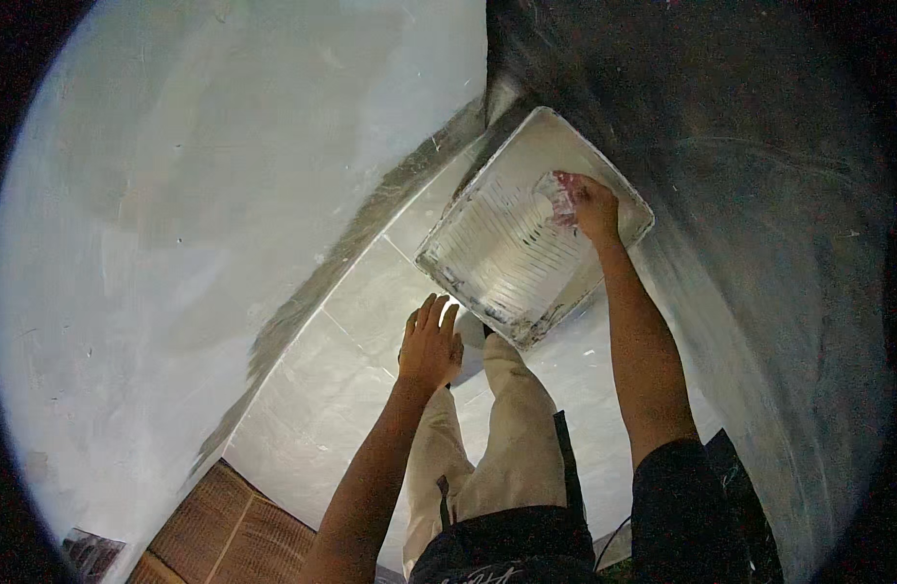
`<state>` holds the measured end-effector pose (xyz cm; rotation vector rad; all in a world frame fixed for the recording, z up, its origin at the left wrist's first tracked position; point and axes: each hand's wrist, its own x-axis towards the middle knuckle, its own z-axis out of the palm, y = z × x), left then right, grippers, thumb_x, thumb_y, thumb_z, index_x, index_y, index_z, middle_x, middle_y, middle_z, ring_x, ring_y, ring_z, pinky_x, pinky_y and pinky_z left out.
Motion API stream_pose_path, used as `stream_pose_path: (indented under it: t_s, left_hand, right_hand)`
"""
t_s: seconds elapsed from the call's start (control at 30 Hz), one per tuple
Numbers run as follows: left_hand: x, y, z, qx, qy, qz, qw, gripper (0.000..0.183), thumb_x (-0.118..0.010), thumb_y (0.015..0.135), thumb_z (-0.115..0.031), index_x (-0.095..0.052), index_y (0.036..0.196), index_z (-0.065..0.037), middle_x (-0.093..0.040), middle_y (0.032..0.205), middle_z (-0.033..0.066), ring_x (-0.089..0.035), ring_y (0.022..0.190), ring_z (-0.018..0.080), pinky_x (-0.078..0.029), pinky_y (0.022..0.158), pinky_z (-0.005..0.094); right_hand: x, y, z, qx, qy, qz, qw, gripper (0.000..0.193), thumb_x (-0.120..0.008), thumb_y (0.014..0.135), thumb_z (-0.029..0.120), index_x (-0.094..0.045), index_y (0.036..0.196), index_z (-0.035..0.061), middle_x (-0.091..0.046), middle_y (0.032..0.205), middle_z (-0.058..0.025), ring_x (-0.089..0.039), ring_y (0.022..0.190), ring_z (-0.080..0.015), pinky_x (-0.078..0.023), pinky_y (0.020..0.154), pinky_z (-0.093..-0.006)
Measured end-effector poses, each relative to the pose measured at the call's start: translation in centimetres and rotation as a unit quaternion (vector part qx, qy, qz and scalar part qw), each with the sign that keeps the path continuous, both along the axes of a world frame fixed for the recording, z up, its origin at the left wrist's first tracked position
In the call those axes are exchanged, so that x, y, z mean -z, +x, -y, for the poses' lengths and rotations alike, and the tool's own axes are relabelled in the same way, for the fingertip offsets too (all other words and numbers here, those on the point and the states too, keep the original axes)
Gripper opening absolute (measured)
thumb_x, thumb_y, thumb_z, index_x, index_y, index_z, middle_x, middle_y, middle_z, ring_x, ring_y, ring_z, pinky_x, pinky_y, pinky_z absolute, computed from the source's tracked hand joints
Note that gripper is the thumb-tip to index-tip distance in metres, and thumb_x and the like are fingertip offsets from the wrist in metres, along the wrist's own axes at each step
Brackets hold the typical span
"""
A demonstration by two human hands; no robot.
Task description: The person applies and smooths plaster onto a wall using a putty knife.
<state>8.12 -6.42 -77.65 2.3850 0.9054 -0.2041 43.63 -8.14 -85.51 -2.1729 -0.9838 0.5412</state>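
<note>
A white paint tray (497,229) with a ribbed slope lies tilted at an angle ahead of me, its rim stained with dark and white smears. My right hand (594,209) is inside the tray at its right side, closed on a crumpled pink and white rag (563,195) pressed against the tray's surface. The fingers hide part of the rag. My left hand (430,346) hangs beside the tray's near left corner, fingers stretched out and holding nothing. Whether its fingertips touch the rim, I cannot tell.
A pale wall (205,195) rises on the left with a dark grey band along its foot. Another wall (760,243), dark and streaked, stands on the right. Light tiles (312,389) cover the floor between them. Brown cardboard (230,530) lies at the lower left, near my legs (512,438).
</note>
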Motion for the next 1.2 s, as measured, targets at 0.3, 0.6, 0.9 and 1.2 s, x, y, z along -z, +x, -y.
stream_pose_path:
  t_s: [0.3, 0.6, 0.9, 1.2]
  left_hand:
    - [0.3, -1.7, 0.2, -0.016, 0.012, -0.012, 1.000, 0.053, -0.061, 0.083, -0.016, -0.047, 0.132, -0.003, -0.042, 0.141, 0.0164, -0.033, 0.138, 0.0335, -0.031, 0.110, 0.0494]
    - [-1.8, -3.0, -1.6, -0.029, 0.024, 0.007, 0.999, 0.051, -0.061, 0.083, -0.013, -0.047, 0.131, -0.002, -0.043, 0.141, 0.0182, -0.035, 0.137, 0.0372, -0.031, 0.111, 0.0509]
    - [-8.6, -5.0, -9.6, -0.013, 0.222, 0.053, 0.974, 0.048, -0.060, 0.078, -0.010, -0.053, 0.125, -0.002, -0.044, 0.141, 0.0158, -0.034, 0.138, 0.0336, -0.029, 0.112, 0.0508]
    - [-26.2, -4.6, -13.6, 0.060, 0.435, 0.114, 0.891, 0.047, -0.061, 0.075, -0.010, -0.056, 0.121, -0.004, -0.044, 0.142, 0.0136, -0.033, 0.140, 0.0322, -0.028, 0.113, 0.0497]
  right_hand:
    - [0.1, -3.8, -0.9, 0.057, -0.055, -0.070, 0.994, 0.024, -0.057, 0.094, 0.016, -0.068, 0.112, 0.0050, -0.071, 0.102, -0.0122, -0.070, 0.092, -0.0210, -0.057, 0.077, -0.0359]
    - [4.2, -7.2, -0.9, 0.148, 0.072, -0.365, 0.916, 0.022, -0.061, 0.092, 0.013, -0.068, 0.111, 0.0046, -0.065, 0.081, -0.0076, -0.058, 0.066, -0.0173, -0.047, 0.063, -0.0322]
    - [-8.9, -11.6, -6.2, 0.118, 0.249, -0.618, 0.736, 0.017, -0.052, 0.091, -0.001, -0.054, 0.106, 0.0052, -0.060, 0.104, -0.0069, -0.058, 0.086, -0.0170, -0.048, 0.074, -0.0331]
    - [-26.5, -15.1, -9.8, -0.087, 0.411, -0.636, 0.647, 0.042, -0.051, 0.090, -0.008, -0.052, 0.129, 0.0048, -0.058, 0.127, -0.0097, -0.056, 0.117, -0.0226, -0.045, 0.103, -0.0393]
